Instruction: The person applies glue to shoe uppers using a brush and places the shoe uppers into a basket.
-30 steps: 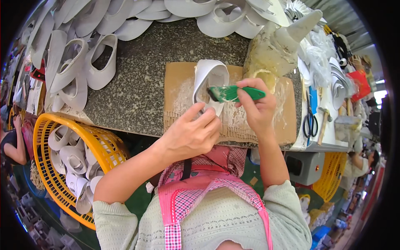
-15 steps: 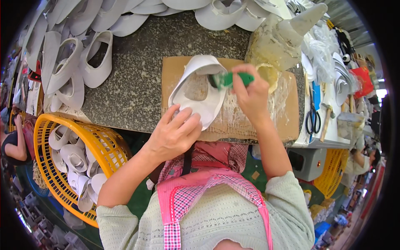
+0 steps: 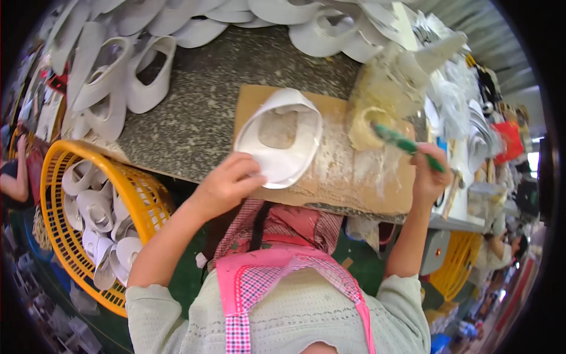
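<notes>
A white shoe upper [image 3: 288, 160] lies opening-up on a glue-smeared cardboard sheet [image 3: 386, 197]. My left hand [image 3: 227, 184] pinches its near left edge between thumb and fingers. In my right hand [image 3: 431, 176] is a green-handled brush [image 3: 401, 141], held out to the right of the upper. The brush's tip is at the mouth of a cloudy plastic glue container [image 3: 386, 82], which lies tilted at the back right of the cardboard. Its bristles are hard to make out there.
White shoe uppers [image 3: 150, 76] are heaped along the back and left of the speckled tabletop [image 3: 206, 88]. A yellow basket [image 3: 150, 194] full of more uppers stands at the left. Plastic bags [image 3: 451, 103] and tools crowd the right side. Other people work at both sides.
My right hand has moved right with the brush, from inside the shoe upper to the glue container's mouth. The left hand still holds the upper, which now lies flatter.
</notes>
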`<state>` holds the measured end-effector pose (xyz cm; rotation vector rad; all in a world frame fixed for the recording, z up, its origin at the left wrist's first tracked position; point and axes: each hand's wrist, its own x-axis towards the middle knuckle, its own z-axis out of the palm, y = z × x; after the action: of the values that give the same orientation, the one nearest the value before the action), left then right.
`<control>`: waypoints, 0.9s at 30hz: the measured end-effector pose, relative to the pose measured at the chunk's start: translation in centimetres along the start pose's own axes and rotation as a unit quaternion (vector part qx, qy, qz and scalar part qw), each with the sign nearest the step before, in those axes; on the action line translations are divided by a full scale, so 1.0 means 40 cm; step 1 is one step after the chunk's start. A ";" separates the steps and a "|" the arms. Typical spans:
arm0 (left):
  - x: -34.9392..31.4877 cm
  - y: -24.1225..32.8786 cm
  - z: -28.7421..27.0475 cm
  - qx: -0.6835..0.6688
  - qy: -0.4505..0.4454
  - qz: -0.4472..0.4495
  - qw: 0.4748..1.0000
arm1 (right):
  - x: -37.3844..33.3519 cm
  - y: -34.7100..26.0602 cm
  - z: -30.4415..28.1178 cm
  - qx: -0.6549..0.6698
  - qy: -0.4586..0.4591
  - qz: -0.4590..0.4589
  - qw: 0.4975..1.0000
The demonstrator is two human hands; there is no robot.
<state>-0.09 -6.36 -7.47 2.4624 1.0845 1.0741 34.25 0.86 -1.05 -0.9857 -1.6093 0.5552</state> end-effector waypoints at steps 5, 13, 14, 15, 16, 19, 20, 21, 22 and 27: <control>0.009 -0.010 -0.013 -0.035 -0.024 -0.017 0.999 | -0.041 0.015 -0.072 0.113 0.084 0.068 0.988; 0.013 -0.016 -0.023 -0.056 -0.039 -0.039 0.997 | -0.066 -0.034 0.124 0.218 -0.027 0.080 0.972; 0.012 -0.021 -0.021 -0.064 -0.027 -0.034 0.997 | -0.063 -0.043 0.169 0.216 -0.084 0.070 0.970; 0.009 -0.023 -0.018 -0.057 -0.029 -0.047 0.997 | -0.061 -0.050 0.212 0.215 -0.141 0.059 0.965; 0.009 -0.028 -0.014 -0.073 -0.025 -0.042 0.996 | -0.055 -0.056 0.252 0.224 -0.148 0.061 0.961; -0.002 -0.026 -0.006 -0.087 -0.010 -0.048 0.995 | -0.038 -0.051 0.347 0.197 -0.188 0.034 0.962; -0.008 -0.027 -0.002 -0.090 -0.002 -0.049 0.995 | -0.031 -0.042 0.371 0.133 -0.219 -0.019 0.966; -0.011 -0.026 0.002 -0.094 0.007 -0.048 0.994 | -0.022 -0.030 0.389 0.068 -0.247 -0.072 0.964; -0.014 -0.026 0.004 -0.091 0.012 -0.047 0.995 | -0.011 -0.012 0.403 0.043 -0.217 -0.122 0.967; -0.035 -0.011 0.016 -0.033 0.023 -0.037 0.999 | -0.002 -0.021 0.382 0.023 -0.308 -0.251 0.917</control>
<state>-0.50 -7.03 -8.89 2.3393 1.1256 1.1320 19.46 2.52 -4.63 -0.3256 -2.2987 0.5676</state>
